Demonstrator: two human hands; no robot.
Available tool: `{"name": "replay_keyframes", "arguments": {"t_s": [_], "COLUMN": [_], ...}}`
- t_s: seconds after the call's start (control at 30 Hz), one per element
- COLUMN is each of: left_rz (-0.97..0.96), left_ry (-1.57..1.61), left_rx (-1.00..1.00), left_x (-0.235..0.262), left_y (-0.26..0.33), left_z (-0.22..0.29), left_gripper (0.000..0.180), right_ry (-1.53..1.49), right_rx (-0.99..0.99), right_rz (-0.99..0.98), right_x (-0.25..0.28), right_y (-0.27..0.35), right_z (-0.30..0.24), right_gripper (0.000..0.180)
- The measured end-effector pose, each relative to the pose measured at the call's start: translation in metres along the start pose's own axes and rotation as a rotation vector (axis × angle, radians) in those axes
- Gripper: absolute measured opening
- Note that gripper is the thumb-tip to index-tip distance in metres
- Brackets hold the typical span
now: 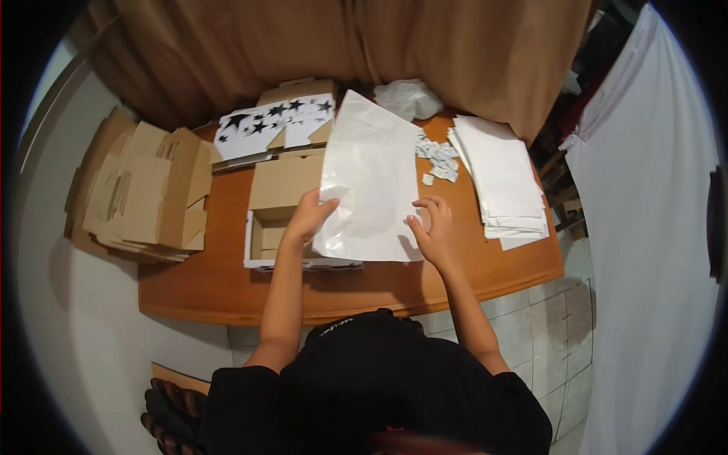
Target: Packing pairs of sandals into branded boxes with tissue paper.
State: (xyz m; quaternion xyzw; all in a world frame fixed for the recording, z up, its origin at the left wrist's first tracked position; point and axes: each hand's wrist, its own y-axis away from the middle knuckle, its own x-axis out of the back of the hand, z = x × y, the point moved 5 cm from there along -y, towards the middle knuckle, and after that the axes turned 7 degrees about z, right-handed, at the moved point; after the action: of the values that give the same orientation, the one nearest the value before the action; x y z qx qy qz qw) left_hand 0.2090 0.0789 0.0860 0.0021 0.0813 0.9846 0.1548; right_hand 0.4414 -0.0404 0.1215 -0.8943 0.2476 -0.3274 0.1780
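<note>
A large white paper sheet (371, 167) with a slight sheen is held up over the table, its top corner peaked. My left hand (309, 216) grips its left edge, thumb on the front and the other fingers behind. By the sheet's lower right edge is my right hand (432, 227), its fingers curved and apart, not closed on the paper. Below and to the left stands an open cardboard box (260, 227) with its lid raised, brown inside and white outside. The sheet covers the right part of this box.
Flattened brown cartons (144, 189) are piled at the table's left. Behind the box lie white cartons with black stars (265, 125). Small white packets (440, 158), a clear plastic bag (409, 98) and a stack of white sheets (504, 174) occupy the right side of the wooden table (197, 284).
</note>
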Motion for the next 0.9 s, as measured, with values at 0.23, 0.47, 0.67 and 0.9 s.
{"name": "replay_keyframes", "arguments": {"t_s": [0.23,0.47,0.67,0.9], "left_rz": [0.286,0.37,0.307,0.423], "left_ry": [-0.153,-0.244,-0.384,-1.095], "left_rx": [0.108,0.056,0.048,-0.395], "left_x": [0.116,0.16,0.163,0.125], "left_y": [0.046,0.052,0.056,0.077], "left_z": [-0.035,-0.051,-0.035,0.011], "left_gripper": [0.037,0.054,0.07,0.069], "right_ry": [-0.088,0.079,0.233,0.387], "right_rx": [0.054,0.174,0.148,0.181], "right_rz": [-0.242,-0.38,-0.457,-0.517], "right_x": [-0.089,-0.169,-0.209,-0.227], "right_y": [0.0,-0.01,-0.028,-0.034], "right_z": [-0.045,-0.067,-0.065,-0.062], "right_gripper": [0.036,0.045,0.051,0.052]}}
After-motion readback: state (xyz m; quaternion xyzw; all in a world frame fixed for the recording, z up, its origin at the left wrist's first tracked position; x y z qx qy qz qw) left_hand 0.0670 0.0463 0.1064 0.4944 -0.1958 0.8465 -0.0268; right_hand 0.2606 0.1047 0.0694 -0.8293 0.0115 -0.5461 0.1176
